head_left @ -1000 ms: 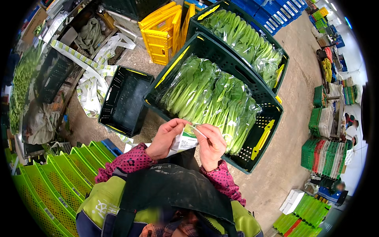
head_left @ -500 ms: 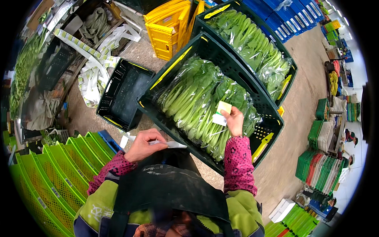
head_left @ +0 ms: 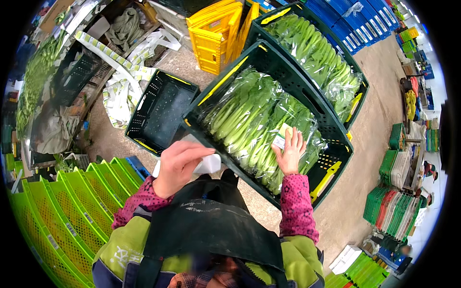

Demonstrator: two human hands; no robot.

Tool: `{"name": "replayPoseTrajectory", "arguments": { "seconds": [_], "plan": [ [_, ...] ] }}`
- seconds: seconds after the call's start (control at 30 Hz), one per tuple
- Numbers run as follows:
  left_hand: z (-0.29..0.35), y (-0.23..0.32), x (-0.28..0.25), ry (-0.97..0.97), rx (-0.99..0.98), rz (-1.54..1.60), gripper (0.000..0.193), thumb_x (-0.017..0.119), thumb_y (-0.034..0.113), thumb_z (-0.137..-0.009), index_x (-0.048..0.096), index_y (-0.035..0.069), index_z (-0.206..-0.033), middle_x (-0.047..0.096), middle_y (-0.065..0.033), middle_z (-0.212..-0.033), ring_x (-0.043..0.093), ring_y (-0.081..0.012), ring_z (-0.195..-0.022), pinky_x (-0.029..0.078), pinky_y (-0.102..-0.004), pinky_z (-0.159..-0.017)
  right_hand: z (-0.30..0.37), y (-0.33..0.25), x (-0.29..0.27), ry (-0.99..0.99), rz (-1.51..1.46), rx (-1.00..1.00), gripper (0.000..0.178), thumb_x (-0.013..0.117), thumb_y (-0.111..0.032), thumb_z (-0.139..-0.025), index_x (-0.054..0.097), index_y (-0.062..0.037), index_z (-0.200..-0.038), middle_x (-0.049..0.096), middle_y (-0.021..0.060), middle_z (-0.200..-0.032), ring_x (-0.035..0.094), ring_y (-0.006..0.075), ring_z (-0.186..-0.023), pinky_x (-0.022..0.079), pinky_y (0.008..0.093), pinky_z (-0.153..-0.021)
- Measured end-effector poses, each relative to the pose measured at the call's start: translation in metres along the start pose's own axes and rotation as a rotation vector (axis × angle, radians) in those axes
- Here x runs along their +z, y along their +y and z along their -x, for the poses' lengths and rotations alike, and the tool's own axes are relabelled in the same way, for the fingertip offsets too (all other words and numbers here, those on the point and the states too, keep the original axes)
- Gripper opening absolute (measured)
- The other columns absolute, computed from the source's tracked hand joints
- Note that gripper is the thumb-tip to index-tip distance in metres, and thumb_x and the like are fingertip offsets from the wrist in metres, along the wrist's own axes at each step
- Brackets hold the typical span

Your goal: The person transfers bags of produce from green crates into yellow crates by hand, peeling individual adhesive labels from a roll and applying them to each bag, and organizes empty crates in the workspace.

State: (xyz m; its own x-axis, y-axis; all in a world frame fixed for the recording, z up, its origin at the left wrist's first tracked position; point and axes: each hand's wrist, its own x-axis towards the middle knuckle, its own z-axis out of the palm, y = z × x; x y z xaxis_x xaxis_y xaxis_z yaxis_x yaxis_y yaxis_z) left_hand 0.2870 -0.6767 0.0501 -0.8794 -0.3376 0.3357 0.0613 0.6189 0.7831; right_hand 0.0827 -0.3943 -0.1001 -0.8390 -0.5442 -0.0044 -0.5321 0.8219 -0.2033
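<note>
My right hand (head_left: pixel 289 152) lies flat with fingers stretched on a clear bag of leafy greens (head_left: pixel 288 115), partly covering a yellow-and-white label (head_left: pixel 280 138) on the plastic. A second bag of greens (head_left: pixel 242 105) sits beside it in the dark green crate (head_left: pixel 331 139). At the crate's near left corner, my left hand (head_left: pixel 175 165) pinches a white paper strip (head_left: pixel 210 164), which curls past the fingertips. The palm hides part of that strip.
Another dark crate (head_left: pixel 357 96) of bagged greens stands behind. To the left are a smaller black crate (head_left: pixel 163 113), a heap of label strips (head_left: pixel 122 96) and nested lime-green crates (head_left: pixel 72 206). Folded yellow crates (head_left: pixel 209 45) stand at the back.
My right hand has gone from gripping the label above the bag to lying flat over it. My left hand has risen slightly with the paper strip. The whole view has shifted a little.
</note>
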Motion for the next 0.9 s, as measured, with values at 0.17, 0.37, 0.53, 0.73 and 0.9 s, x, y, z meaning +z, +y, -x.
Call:
{"name": "replayPoseTrajectory", "arguments": {
  "seconds": [0.17,0.37,0.53,0.73,0.9],
  "plan": [
    [0.000,-0.003,-0.010,0.056,-0.075,0.334,0.024,0.063,-0.012,-0.071,0.073,0.003,-0.087,0.068,-0.0095,-0.085,0.063,-0.0159,-0.073,0.047,-0.0235,-0.062,0.018,-0.144,-0.083,-0.540,-1.350,-0.412,0.077,0.078,-0.019,-0.073,0.042,-0.0065,-0.141,0.042,0.0137,-0.144,0.035,0.0267,-0.137,0.026,0.0384,-0.114],
    [0.006,-0.036,-0.030,0.152,-0.213,0.328,0.012,0.065,-0.007,-0.077,0.068,-0.001,-0.087,0.065,-0.0096,-0.086,0.063,-0.0155,-0.076,0.048,-0.0233,-0.067,0.069,-0.212,-0.063,-0.597,-1.577,-0.155,0.022,0.064,-0.011,-0.091,0.066,0.0000,-0.110,0.069,0.0019,-0.098,0.061,0.0081,-0.088,0.049,0.0255,-0.079],
    [0.006,-0.035,-0.039,0.016,-0.003,-0.002,0.047,0.069,-0.003,-0.070,0.064,0.008,-0.115,0.064,-0.0076,-0.119,0.056,-0.0265,-0.117,0.040,-0.0367,-0.100,0.066,-0.215,-0.072,-0.567,-1.659,0.062,0.023,0.062,-0.016,-0.094,0.066,-0.0003,-0.110,0.068,0.0008,-0.097,0.059,0.0067,-0.087,0.048,0.0240,-0.076],
    [0.028,-0.043,0.001,0.041,-0.431,0.976,0.016,0.062,-0.004,-0.086,0.062,-0.003,-0.102,0.063,-0.0051,-0.097,0.062,-0.0122,-0.091,0.050,-0.0258,-0.082,0.040,-0.194,-0.064,-0.464,-1.442,0.001,0.018,0.057,-0.016,-0.096,0.063,0.0012,-0.096,0.064,0.0014,-0.080,0.057,0.0079,-0.072,0.047,0.0223,-0.066],
    [0.022,-0.039,-0.004,0.046,-0.515,0.996,0.018,0.066,-0.006,-0.082,0.061,-0.001,-0.098,0.064,-0.0087,-0.094,0.064,-0.0159,-0.088,0.054,-0.0285,-0.079,-0.031,-0.126,0.007,-0.267,-1.475,0.584,0.036,0.059,-0.031,-0.094,0.058,0.0032,-0.104,0.063,0.0094,-0.086,0.062,0.0170,-0.068,0.052,0.0294,-0.054]
  ]
}}
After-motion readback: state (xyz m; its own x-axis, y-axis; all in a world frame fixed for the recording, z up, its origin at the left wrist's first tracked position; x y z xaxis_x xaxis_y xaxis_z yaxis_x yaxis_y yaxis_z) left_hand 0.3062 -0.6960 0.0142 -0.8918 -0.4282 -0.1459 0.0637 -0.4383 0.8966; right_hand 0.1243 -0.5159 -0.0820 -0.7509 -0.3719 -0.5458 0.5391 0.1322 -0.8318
